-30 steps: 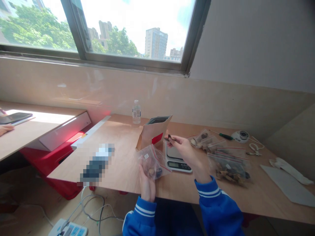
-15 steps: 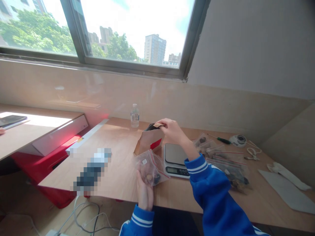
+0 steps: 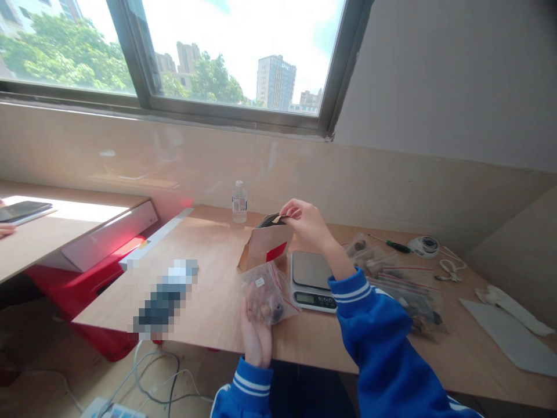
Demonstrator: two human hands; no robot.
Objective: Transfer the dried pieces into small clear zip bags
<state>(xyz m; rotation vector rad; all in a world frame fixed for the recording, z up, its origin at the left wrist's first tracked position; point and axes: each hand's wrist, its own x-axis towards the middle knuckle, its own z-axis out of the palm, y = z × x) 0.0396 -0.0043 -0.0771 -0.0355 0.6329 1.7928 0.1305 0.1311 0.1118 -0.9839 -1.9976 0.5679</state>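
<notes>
A pale wooden table (image 3: pixel 209 302) runs under a wide window that looks out on trees and tower blocks. The left hand (image 3: pixel 256 339) is at the near edge, fingers curled up around the bottom of a clear plastic zip bag with a red seal strip (image 3: pixel 266 290). The bag stands up from the palm with a few small dark and tan lumps in its base. It is probably light, limp and slick. Its weight sits low, so a hold under the contents or a pinch on the stiffer seal strip should be the surest.

The right hand (image 3: pixel 305 220) reaches forward, fingertips pinched together at the open mouth of a brown kraft-paper pouch with a red label (image 3: pixel 265 248). Whether they grip the rim or a small piece cannot be told. The pouch leans back and looks stiff enough to stand by itself, though it would crease easily.

Just below the right wrist lies a flat white digital scale (image 3: pixel 311 277). To the right of that arm are more filled zip bags (image 3: pixel 394 281). Beyond the pouch stands 1 small clear water bottle (image 3: pixel 239 202).
</notes>
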